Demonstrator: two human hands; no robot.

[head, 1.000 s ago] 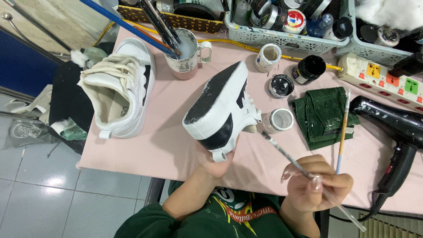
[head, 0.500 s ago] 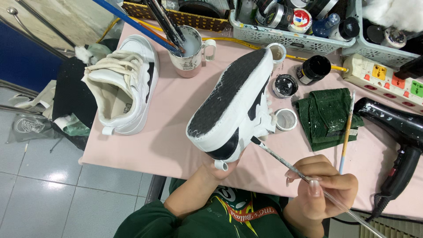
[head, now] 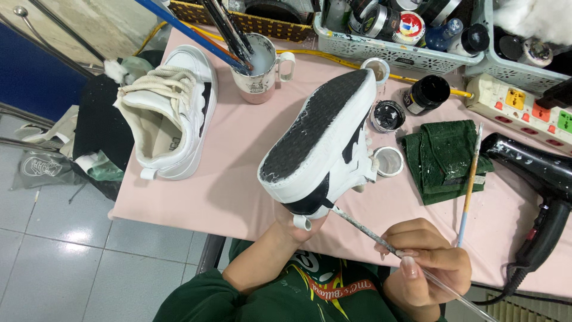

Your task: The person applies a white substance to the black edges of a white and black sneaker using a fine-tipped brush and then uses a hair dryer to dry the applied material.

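Head view: the left hand (head: 298,223) is clamped on the heel of a white-and-black sneaker (head: 325,146), held sole-up above the pink worktop (head: 238,173). The right hand (head: 426,265), near right, pinches a thin paintbrush (head: 363,226) whose tip touches the sneaker's heel. A second sneaker (head: 170,116) lies far left.

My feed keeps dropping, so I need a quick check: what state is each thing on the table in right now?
Held sneaker: sole up, gripped by left hand.
Paintbrush: in right hand, tip at the sneaker's heel.
Second sneaker: upright on table, laced.
Black jar: closed.
Mug: holding brushes.
Hair dryer: lying down.
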